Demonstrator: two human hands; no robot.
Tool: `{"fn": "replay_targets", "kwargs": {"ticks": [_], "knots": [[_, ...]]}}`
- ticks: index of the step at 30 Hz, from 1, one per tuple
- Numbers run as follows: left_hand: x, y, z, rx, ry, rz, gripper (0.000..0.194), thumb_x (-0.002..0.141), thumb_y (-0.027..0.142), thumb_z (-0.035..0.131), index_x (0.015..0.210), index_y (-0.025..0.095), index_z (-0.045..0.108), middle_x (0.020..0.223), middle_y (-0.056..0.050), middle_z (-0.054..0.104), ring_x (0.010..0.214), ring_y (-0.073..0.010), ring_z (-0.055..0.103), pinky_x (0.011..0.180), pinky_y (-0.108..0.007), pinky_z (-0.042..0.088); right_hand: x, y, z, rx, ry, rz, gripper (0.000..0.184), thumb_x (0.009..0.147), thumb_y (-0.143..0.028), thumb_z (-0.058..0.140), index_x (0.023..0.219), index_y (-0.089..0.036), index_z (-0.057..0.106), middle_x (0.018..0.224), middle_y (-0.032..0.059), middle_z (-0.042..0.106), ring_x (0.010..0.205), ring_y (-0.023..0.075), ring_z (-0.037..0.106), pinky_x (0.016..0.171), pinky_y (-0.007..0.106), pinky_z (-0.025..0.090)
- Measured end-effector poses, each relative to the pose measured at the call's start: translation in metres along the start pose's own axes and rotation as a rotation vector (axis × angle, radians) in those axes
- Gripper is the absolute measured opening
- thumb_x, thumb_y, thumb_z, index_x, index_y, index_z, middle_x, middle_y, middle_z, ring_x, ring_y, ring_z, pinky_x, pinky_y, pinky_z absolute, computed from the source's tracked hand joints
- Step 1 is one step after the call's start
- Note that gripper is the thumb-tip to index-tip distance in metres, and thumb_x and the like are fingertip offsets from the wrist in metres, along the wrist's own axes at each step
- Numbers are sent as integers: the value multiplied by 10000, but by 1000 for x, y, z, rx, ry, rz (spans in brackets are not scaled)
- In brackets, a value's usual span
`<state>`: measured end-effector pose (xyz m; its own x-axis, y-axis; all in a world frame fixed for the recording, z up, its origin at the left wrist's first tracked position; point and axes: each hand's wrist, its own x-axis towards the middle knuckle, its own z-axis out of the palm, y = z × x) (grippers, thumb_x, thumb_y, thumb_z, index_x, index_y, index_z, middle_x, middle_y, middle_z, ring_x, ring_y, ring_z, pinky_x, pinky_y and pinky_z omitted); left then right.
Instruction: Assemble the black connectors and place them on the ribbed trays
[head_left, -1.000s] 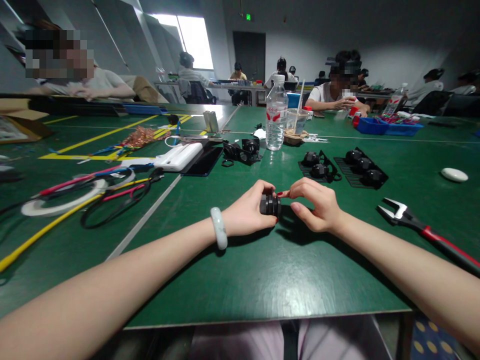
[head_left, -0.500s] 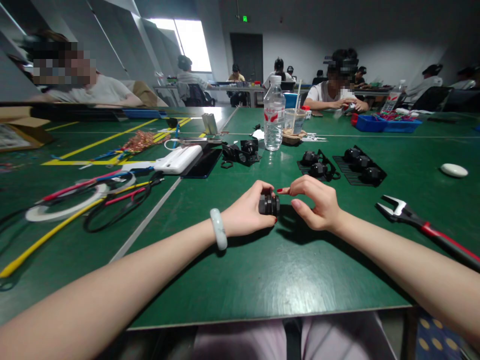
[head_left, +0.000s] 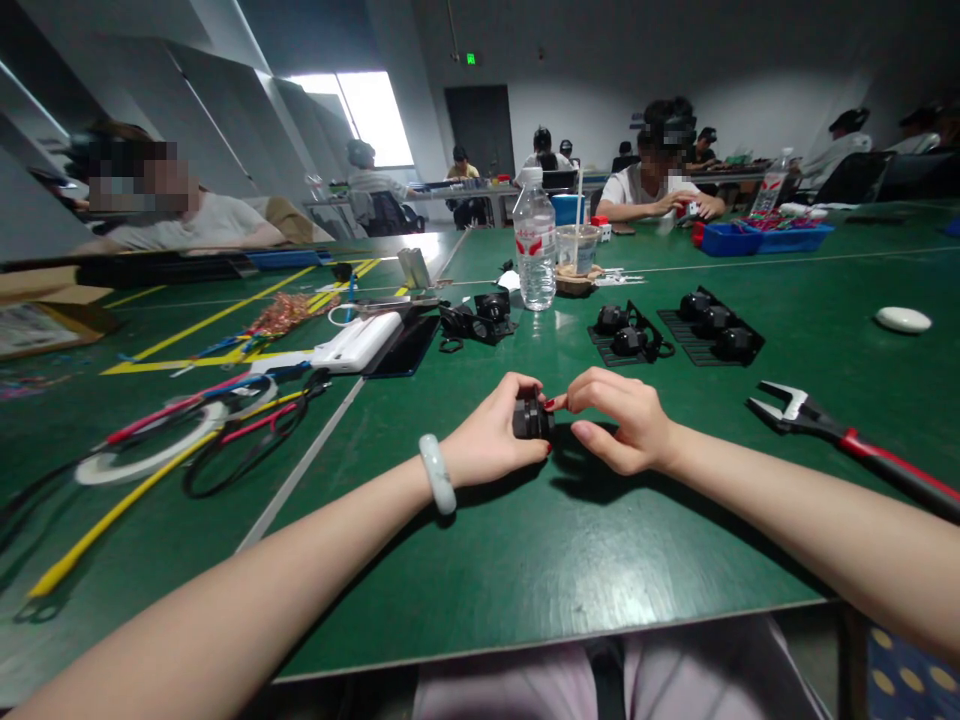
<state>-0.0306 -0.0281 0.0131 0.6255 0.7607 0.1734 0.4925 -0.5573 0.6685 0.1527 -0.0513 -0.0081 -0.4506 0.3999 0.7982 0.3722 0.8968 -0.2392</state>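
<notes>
My left hand (head_left: 491,432) is closed on a black plastic fitting (head_left: 529,420) with ridged, hex-shaped sides, like a cable gland. Thumb and fingers pinch it from below and above, just over the green table (head_left: 495,580). My right hand (head_left: 622,420) comes from the right, its index fingertip at the fitting's upper right edge. The thumb of that hand stands apart, and nothing is gripped in it. Beyond the hands lie black slotted plates with similar black fittings (head_left: 631,332), (head_left: 712,325), and another black bracket (head_left: 480,318) with a loose ring (head_left: 451,345).
An adjustable wrench (head_left: 840,435) lies right, below a white oval object (head_left: 903,320). A water bottle (head_left: 535,245) and a cup with a straw (head_left: 576,250) stand ahead. Cables (head_left: 172,440) and a white power bank (head_left: 358,340) lie left. Other people sit beyond.
My right index finger has come in from a small gap to the fitting's edge. The left hand keeps its hold. The camera view has shifted slightly.
</notes>
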Motion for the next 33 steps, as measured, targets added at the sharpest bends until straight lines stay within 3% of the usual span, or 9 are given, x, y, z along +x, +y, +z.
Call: {"fn": "replay_targets", "kwargs": {"ticks": [25,33], "knots": [[0,-1,-1,57,-26,10,458,606,209,546,1021,168,358,966,-29,452,877,-169,464,783,-307,400,1,9,2,3,-33,118,136,783,-259,415,782,-147,492,768,61,529,733,142,494,670,280,426],[0,-1,0,51,-34,10,466,613,203,541,1038,174,353,974,-27,454,892,-168,464,797,-310,396,2,7,1,18,47,87,122,777,-243,415,794,-146,486,776,65,529,747,141,495,680,284,430]]}}
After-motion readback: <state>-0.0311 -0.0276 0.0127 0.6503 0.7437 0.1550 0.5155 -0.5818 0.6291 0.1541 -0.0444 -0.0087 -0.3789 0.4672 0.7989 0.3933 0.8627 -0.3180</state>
